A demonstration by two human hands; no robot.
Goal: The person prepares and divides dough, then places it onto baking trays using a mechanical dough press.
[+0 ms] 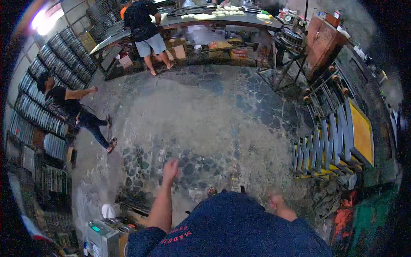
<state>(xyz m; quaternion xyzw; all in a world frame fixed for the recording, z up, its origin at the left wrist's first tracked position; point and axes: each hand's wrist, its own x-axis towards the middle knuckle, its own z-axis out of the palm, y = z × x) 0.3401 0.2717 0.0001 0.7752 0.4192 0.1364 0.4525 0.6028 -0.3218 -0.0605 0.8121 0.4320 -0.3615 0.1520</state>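
My left hand [171, 168] is held out in front of my body above the stone-patterned floor, its fingers curled; nothing can be made out in it. Lower and to the right, my right hand [276, 200] is beside my dark blue shirt [231, 218]. It looks loosely curled, but blur hides its fingers and whether they hold anything. Neither hand touches any object that I can see.
A person [64, 96] walks at the left beside stacked trays [55, 64]. Another person [143, 25] stands at a long table [205, 19] bearing pale pieces. Yellow-faced frames [359, 132] lean at the right. A metal box [102, 237] is at the lower left.
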